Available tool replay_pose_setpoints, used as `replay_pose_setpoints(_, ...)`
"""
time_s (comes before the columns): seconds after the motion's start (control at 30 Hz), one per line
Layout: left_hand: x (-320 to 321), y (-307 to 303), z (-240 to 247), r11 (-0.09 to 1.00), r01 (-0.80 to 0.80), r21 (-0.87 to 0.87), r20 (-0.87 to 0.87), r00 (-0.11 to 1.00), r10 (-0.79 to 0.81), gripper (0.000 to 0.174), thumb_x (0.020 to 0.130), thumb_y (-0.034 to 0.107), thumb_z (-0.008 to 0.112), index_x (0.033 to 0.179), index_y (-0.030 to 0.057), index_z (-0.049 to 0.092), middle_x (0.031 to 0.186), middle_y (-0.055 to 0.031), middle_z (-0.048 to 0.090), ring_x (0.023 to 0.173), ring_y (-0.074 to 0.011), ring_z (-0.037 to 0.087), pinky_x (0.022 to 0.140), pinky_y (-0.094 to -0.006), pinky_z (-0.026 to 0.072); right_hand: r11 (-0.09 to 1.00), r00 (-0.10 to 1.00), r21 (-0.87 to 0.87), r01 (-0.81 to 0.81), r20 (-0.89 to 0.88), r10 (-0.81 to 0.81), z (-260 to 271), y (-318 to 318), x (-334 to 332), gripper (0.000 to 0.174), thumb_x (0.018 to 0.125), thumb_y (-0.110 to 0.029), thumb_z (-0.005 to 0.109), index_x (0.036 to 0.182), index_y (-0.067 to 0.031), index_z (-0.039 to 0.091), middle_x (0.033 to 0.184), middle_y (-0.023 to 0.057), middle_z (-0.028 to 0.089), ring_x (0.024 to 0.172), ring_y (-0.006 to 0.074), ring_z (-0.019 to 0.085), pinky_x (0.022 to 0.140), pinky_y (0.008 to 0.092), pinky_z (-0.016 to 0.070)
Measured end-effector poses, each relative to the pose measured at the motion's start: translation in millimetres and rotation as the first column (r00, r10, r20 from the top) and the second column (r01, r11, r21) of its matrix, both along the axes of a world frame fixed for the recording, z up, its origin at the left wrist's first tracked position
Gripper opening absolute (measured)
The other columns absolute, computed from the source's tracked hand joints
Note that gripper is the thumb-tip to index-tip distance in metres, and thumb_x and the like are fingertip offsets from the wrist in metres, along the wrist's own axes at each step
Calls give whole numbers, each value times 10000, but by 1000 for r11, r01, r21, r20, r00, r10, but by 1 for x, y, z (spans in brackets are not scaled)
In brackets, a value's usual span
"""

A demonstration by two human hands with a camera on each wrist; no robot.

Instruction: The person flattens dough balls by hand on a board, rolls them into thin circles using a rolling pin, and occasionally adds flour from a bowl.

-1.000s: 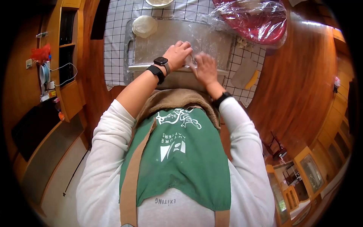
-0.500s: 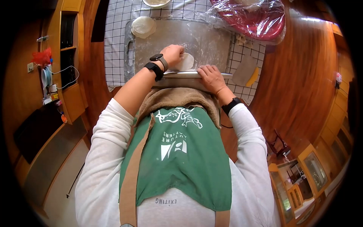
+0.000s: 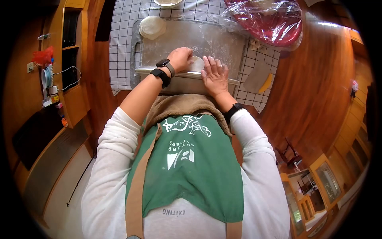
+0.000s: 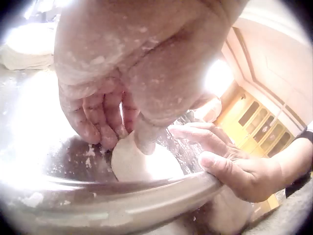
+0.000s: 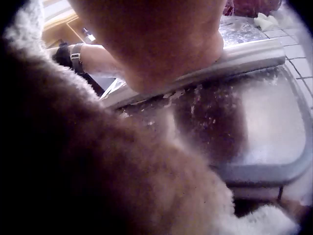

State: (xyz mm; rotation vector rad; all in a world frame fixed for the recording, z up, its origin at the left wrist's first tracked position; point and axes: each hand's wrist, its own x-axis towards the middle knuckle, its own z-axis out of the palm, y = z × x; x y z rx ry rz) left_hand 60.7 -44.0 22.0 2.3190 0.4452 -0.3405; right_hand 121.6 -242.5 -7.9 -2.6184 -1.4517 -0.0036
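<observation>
A thin round dough wrapper [image 3: 196, 64] lies on the floury grey board [image 3: 191, 36]. My left hand [image 3: 181, 58] pinches its edge, thumb on top, as the left wrist view shows. Along the near side of the wrapper runs a metal rolling pin [image 4: 112, 205]. My right hand [image 3: 216, 75] lies over the pin's right part with its fingers stretched forward, beyond the wrapper's right side. In the right wrist view, the wrist and a fuzzy brown cloth [image 5: 137, 171] hide most of that hand.
A stack of pale round wrappers [image 3: 152, 28] sits at the board's far left corner. Behind stands a bowl [image 3: 168, 2]. A red basin [image 3: 274, 24] under clear plastic is at the far right. A grey flat piece with a yellow edge [image 3: 258, 77] lies on the checked cloth.
The rolling pin came toward my body, then moved forward again under my right hand, whose fingers now reach farther ahead. My left hand drew slightly back left, and the wrapper came into view.
</observation>
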Motion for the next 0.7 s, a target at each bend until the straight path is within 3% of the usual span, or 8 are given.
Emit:
replay_pose_setpoints(0.07,-1,-2,0,1000,-4,-3,-3,1000,4,194,777,194,679,841,26,606,857,-170,620,853,-357,593,745,-428,469,1000,1000,-8,5,24,-5,-5,14,11,620,892,-424,482,1438,-177,323,1356,18,385,1212,214,372,1010,441,271)
replay_pose_setpoints(0.17,1,-8,-3,996,-81,39,56,995,79,187,794,197,662,816,25,592,832,-168,605,836,-365,582,739,-438,463,980,979,8,198,37,-198,3,39,27,643,885,-462,499,1434,-169,334,1377,15,384,1220,218,371,1006,451,282)
replay_pose_setpoints(0.23,-4,-7,-19,996,-7,87,229,973,-13,168,819,195,618,794,35,574,811,-164,579,797,-376,559,720,-450,458,989,994,103,104,6,-106,5,31,20,691,861,-511,522,1431,-164,345,1383,20,395,1219,224,377,1008,458,284)
replay_pose_setpoints(0.33,-6,-13,-14,998,11,-55,230,973,2,153,824,186,610,842,49,544,818,-177,594,806,-374,574,713,-444,470,981,988,149,-128,-65,139,5,-9,-6,781,796,-578,559,1425,-162,354,1321,39,430,1186,237,398,1001,456,284)
replay_pose_setpoints(0.47,-17,-12,0,981,-99,-170,185,974,130,122,845,135,616,921,41,599,857,-183,649,814,-369,623,720,-401,502,936,906,167,-309,-249,344,5,-27,3,478,738,-314,704,1129,-111,520,1108,88,541,1026,284,512,886,415,392)
replay_pose_setpoints(0.53,-20,-1,12,979,-123,-165,207,966,156,122,845,117,622,934,35,606,854,-175,655,817,-352,634,728,-383,509,930,887,145,-337,-284,365,11,-27,9,450,725,-283,709,1096,-107,526,1088,88,550,1018,285,520,872,405,401)
replay_pose_setpoints(0.6,-22,16,26,924,-231,-305,214,929,303,150,851,102,631,978,24,614,867,-156,669,835,-291,659,753,-344,517,929,857,108,-353,-360,368,18,-27,17,402,713,-232,716,1048,-102,534,1059,85,555,1016,290,521,855,388,413)
replay_pose_setpoints(0.7,-15,60,52,901,-312,-303,183,908,376,146,877,107,619,993,18,632,925,-104,682,846,-181,651,776,-313,520,948,866,60,-313,-391,311,30,-23,20,393,714,-223,714,1043,-102,534,1039,84,553,1015,293,518,857,393,412)
